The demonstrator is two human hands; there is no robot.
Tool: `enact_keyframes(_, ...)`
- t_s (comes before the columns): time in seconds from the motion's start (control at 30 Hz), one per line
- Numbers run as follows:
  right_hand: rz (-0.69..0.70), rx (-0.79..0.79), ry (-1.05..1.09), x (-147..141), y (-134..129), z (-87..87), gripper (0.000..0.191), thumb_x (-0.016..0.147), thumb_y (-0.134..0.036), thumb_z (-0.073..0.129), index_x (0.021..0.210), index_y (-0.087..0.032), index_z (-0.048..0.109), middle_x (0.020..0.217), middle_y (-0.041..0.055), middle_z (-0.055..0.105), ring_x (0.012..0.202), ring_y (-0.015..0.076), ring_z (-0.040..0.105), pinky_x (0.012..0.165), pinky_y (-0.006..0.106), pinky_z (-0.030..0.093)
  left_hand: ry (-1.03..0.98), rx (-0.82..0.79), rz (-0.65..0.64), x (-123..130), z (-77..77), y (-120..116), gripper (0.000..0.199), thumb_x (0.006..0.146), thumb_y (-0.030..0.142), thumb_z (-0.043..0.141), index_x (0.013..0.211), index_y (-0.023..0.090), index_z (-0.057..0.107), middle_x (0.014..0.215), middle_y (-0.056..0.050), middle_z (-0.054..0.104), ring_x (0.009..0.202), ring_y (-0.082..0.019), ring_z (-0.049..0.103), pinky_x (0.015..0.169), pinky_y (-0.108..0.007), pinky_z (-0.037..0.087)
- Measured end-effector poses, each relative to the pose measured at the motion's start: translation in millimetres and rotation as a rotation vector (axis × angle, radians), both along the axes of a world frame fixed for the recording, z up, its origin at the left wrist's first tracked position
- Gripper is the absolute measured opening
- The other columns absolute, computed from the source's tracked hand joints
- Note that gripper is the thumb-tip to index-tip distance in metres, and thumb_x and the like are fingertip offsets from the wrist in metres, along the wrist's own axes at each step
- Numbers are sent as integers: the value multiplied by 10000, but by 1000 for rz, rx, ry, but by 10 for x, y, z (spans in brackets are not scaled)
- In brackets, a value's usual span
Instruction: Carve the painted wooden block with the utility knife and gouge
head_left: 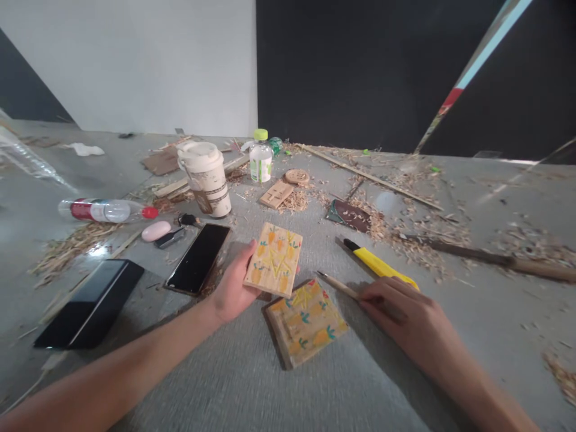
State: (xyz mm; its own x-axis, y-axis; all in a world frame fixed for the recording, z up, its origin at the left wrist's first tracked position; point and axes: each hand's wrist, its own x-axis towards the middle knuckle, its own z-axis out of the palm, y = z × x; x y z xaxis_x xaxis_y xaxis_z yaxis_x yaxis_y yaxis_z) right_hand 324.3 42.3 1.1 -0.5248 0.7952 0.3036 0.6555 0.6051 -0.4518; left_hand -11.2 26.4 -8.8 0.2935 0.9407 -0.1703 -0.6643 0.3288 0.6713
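Note:
My left hand (237,282) grips a small painted wooden block (273,259) by its left edge, tilted so its face shows. Orange fruit shapes with green leaves and a yellow star cover that face. Below and to the right, a second painted wooden block (308,324) with a similar pattern lies on the grey table. Closed on the rear end of a thin wooden stick with a dark pointed tip (337,284) is my right hand (402,306). Its tip points toward the two blocks. Just beyond that hand lies a yellow utility knife (375,264), its rear end partly behind my fingers.
Two phones (198,258) (90,306) lie at left, near a pink oval object (156,231) and a plastic bottle on its side (108,210). A lidded paper cup (207,180) and a small upright bottle (261,157) stand behind. Wood shavings (292,201) and sticks (373,177) are scattered about.

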Motion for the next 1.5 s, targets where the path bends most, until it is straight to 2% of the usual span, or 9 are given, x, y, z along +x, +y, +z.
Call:
enact_keyframes(0.23,-45,-39,-17,-23,-28,-27,214,1085,-406,594,1107,-266,754,1042,64,789,880,226,757,746,378,594,6,17,29,14,20,-26,668,1049,632,613,1482,129,682,1475,-223,726,1401,-446,667,1190,-575,507)
enact_keyframes(0.5,-56,-11,-19,-19,-32,27,276,1094,-420,560,1062,-245,773,1033,86,797,892,239,772,774,396,614,-14,-1,61,20,48,8,629,1072,611,583,1475,137,675,1459,-204,739,1333,-410,715,1119,-526,560)
enact_keyframes(0.63,-61,11,-3,-17,-38,-24,255,1087,-423,580,1069,-260,774,1024,72,791,854,223,768,731,367,616,-19,-17,60,16,47,28,605,1104,570,535,1500,128,650,1421,-200,759,1276,-390,746,1094,-516,571)
enact_keyframes(0.8,-55,40,12,-8,-31,-98,218,1083,-409,597,1087,-277,769,982,45,784,794,195,760,670,325,613,-22,-13,74,31,45,27,584,1106,530,565,1525,128,631,1420,-195,760,1203,-358,777,1048,-466,585)
enact_keyframes(0.9,-66,47,7,-7,-24,-112,179,1070,-394,624,1095,-288,766,988,32,784,797,194,765,655,319,614,-12,-4,79,44,44,29,590,1109,515,561,1543,118,612,1379,-203,778,1187,-361,784,1063,-482,582)
enact_keyframes(1.07,-82,40,-2,-36,-33,-97,170,1074,-390,623,1093,-295,762,1010,29,782,847,209,769,689,340,623,-5,9,77,26,40,36,621,1098,533,578,1563,122,588,1383,-194,780,1250,-371,762,1100,-494,574)
enact_keyframes(1.2,-70,42,-3,-35,-32,-94,172,1082,-393,610,1094,-292,750,986,26,776,819,196,766,666,325,619,-15,-4,61,-6,15,37,649,1071,561,618,1544,117,610,1451,-211,742,1327,-409,720,1115,-518,569)
enact_keyframes(1.33,-29,56,-5,15,-16,-145,155,1075,-418,637,1137,-313,732,995,22,776,828,197,767,689,327,618,-26,2,35,-15,-2,42,622,1066,577,618,1511,143,642,1513,-204,705,1403,-435,668,1145,-558,548)
enact_keyframes(1.5,-16,63,-9,49,-18,-187,162,1079,-429,637,1180,-327,712,1009,23,784,817,193,771,678,319,616,-17,37,12,-5,8,50,638,1073,589,601,1514,129,634,1491,-201,717,1419,-428,659,1158,-544,543)
